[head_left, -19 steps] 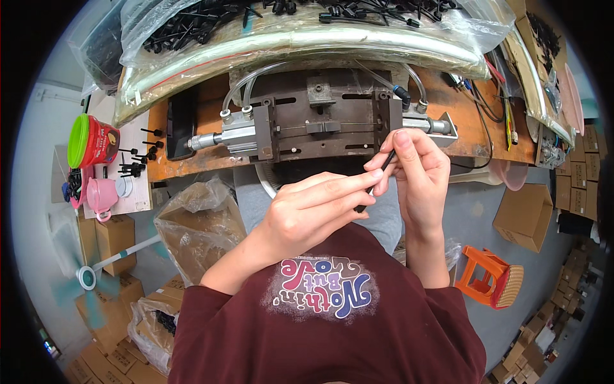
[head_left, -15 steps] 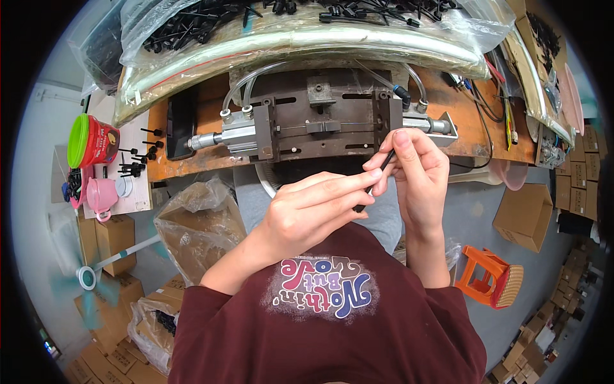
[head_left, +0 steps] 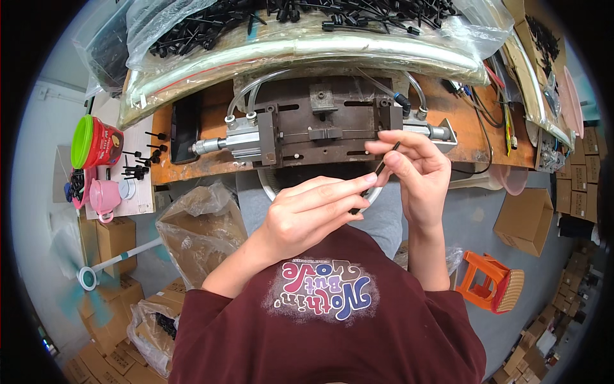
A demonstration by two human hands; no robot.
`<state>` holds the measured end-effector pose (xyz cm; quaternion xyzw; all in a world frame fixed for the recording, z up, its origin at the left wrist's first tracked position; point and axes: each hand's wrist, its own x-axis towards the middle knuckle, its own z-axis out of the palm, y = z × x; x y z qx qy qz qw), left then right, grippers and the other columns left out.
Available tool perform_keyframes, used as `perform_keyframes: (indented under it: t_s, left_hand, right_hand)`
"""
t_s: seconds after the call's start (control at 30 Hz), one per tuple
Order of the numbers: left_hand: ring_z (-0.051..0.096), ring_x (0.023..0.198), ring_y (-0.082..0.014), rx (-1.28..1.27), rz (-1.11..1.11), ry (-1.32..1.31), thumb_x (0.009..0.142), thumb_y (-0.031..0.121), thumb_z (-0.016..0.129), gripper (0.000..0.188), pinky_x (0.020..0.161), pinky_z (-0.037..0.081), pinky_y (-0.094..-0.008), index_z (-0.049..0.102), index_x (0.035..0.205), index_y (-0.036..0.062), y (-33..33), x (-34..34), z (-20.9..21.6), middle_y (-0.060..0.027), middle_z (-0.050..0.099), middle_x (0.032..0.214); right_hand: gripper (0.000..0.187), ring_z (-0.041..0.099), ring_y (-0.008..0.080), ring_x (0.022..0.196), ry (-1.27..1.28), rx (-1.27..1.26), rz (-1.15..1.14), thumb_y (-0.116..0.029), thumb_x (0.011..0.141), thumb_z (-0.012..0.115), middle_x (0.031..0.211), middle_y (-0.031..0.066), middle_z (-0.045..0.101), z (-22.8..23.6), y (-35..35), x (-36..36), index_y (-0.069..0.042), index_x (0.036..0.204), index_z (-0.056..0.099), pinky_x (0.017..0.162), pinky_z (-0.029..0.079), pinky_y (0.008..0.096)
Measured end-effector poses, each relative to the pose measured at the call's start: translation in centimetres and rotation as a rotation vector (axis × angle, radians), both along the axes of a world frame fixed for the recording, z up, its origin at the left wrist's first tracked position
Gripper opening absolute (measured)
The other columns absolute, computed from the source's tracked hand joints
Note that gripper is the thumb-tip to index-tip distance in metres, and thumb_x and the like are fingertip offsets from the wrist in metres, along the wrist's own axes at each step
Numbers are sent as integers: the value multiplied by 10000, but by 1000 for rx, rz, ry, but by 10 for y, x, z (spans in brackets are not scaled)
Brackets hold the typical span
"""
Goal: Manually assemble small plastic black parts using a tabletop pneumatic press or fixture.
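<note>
My left hand (head_left: 307, 205) is closed on a slim black plastic rod (head_left: 382, 168), its fingers laid along it and its thumb hidden underneath. The rod slants up and to the right out of that grip, and its thicker lower end shows partly below the fingers. Around the rod's upper tip, my right hand (head_left: 419, 169) has its thumb and index finger spread apart. Whether the thumb still brushes the rod is unclear. Just beyond both hands lies a dark metal fixture (head_left: 300, 150), with a small block (head_left: 325, 134) at its middle and a thin rod across it.
A pneumatic cylinder (head_left: 243, 142) flanks the fixture on the left, with clear hoses above. Piles of black plastic parts (head_left: 211, 29) lie on plastic bags at the back. To the left stand a red tub (head_left: 102, 144) and a pink cup (head_left: 105, 195). An orange stool (head_left: 486, 281) is at lower right.
My right thumb and index finger have parted from their pinch at the rod's tip. My left hand keeps its hold. The whole view has shifted slightly.
</note>
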<state>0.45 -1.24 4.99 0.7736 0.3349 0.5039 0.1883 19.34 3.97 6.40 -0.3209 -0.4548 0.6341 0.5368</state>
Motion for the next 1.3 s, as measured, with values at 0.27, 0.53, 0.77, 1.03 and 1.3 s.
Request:
perform_keyframes:
  t_s: [0.27,0.53,0.77,1.03,1.3]
  left_hand:
    - [716,853,-247,13,32,6,691,45,818,287,716,583,-318,734,956,-28,1,-1,-3,-152,708,1161]
    - [715,854,-255,2,56,15,688,33,819,289,713,583,-320,731,955,-32,1,-2,-4,-158,702,1171]
    - [714,865,-256,31,78,30,686,23,819,288,717,585,-329,725,951,-37,2,-3,-4,-159,701,1164]
    - [690,863,-236,-56,192,108,703,32,811,269,718,580,-319,720,952,-13,1,-10,-9,-129,684,1189]
    - [694,870,-227,-47,449,395,708,110,800,253,732,571,-323,688,924,40,8,-1,-48,-112,663,1261]
  right_hand:
    - [131,703,145,694,-262,157,-76,53,861,718,823,139,726,3,3,-2,83,984,687,599,552,233]
    - [124,671,134,617,-111,85,46,-9,920,672,906,190,735,-5,13,-1,72,1013,680,564,541,238]
    - [117,652,114,562,-111,51,94,-52,936,672,837,144,727,-9,17,-5,58,976,686,505,488,209]
    - [174,615,76,559,-476,263,-141,-84,899,721,866,78,729,8,57,-12,30,1031,716,500,475,211]
    - [341,659,266,847,-1464,879,-403,-90,789,715,961,102,700,48,179,-9,-109,1128,677,769,525,377]
